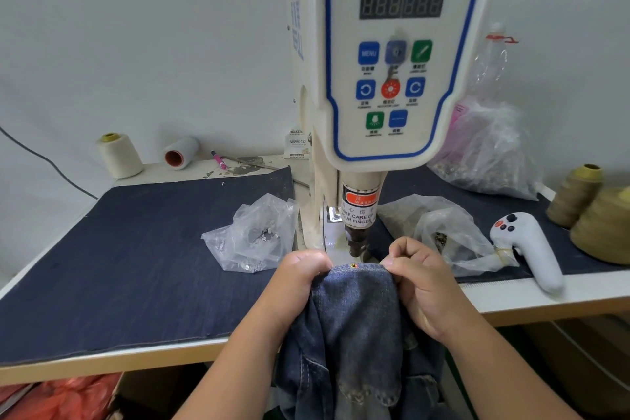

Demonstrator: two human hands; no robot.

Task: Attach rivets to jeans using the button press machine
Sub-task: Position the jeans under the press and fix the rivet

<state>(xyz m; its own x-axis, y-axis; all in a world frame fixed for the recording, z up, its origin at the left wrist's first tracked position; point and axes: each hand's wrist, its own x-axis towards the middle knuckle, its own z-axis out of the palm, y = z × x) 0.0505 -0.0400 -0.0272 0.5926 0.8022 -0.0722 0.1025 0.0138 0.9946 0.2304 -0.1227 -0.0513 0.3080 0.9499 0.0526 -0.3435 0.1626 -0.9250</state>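
Blue jeans (pixel 354 303) sit pinched between the left hand (pixel 300 280) and right hand (pixel 419 286), just under the press (pixel 356 242).

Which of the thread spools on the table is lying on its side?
The white spool with the orange-red core, at back left by the wall. The cream cone beside it and the olive cones at right stand upright.

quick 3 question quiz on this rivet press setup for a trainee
1. True or false: both hands grip the jeans.
2. Where is the rivet sitting? A) on the jeans edge below the press head B) inside the clear bag
3. What white item lies right of the right hand?

Key: 1 true, left hand too; 2 A; 3 a handheld controller.
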